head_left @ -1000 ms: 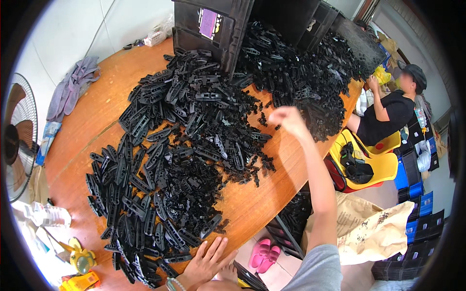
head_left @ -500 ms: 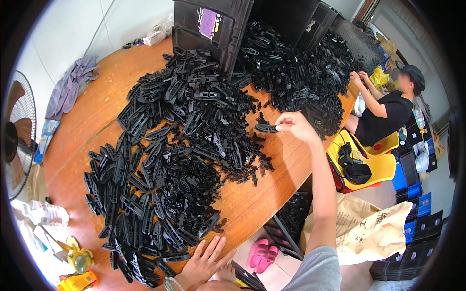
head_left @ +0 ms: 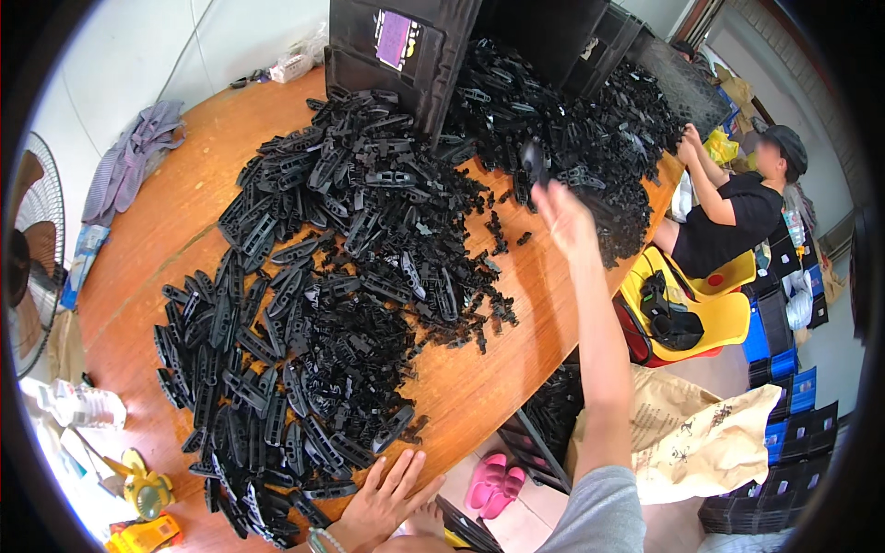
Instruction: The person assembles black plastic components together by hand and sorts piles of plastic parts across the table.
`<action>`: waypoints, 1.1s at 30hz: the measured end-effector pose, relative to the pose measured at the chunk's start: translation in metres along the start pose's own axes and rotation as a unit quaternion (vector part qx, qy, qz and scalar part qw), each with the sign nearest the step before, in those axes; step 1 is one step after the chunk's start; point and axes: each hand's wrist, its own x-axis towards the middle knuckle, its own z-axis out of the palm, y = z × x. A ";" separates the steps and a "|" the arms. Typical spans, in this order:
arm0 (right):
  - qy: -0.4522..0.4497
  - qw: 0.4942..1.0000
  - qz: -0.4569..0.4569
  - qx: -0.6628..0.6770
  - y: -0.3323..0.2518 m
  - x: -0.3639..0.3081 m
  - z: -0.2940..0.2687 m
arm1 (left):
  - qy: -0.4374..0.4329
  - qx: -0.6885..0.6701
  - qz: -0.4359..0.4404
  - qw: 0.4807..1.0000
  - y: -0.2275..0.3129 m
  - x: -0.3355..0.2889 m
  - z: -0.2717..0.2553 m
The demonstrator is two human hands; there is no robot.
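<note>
My right hand [head_left: 566, 221] reaches over the table, smeared by motion. A blurred long black plastic part [head_left: 534, 162] is at its fingertips, pointing toward the far heap. Flat on the table's near edge, my left hand [head_left: 387, 493] lies with fingers spread and nothing in it. Just beyond those fingers spreads a big pile of black plastic parts [head_left: 277, 405], long slotted pieces mixed with small clip-like ones. Another heap of black parts [head_left: 516, 111] lies farther off, past a strip of bare wood, near my right hand.
Black crates [head_left: 392, 83] stand at the back of the wooden table [head_left: 502, 387]. A person [head_left: 737, 203] in black sits at the right, hands raised by the far heap. Yellow chairs [head_left: 710, 323], a brown paper bag [head_left: 691, 433] and pink slippers [head_left: 495, 484] are below. A fan [head_left: 37, 258] stands left.
My right hand has moved away from me and slightly left, carrying the black part up toward the far heap. My left hand stays put. The other person's hands shifted slightly.
</note>
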 end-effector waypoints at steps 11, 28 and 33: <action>-0.138 0.666 -0.300 -0.668 0.062 -0.004 0.005 | 0.158 -0.072 -0.023 0.985 0.006 -0.003 0.018; -0.183 0.848 -0.163 -0.471 0.104 0.052 0.065 | 0.182 0.039 -0.044 0.982 0.010 0.002 0.034; -0.145 0.881 -0.167 -0.418 0.122 0.055 0.076 | 0.201 0.049 -0.061 0.976 0.009 0.003 0.036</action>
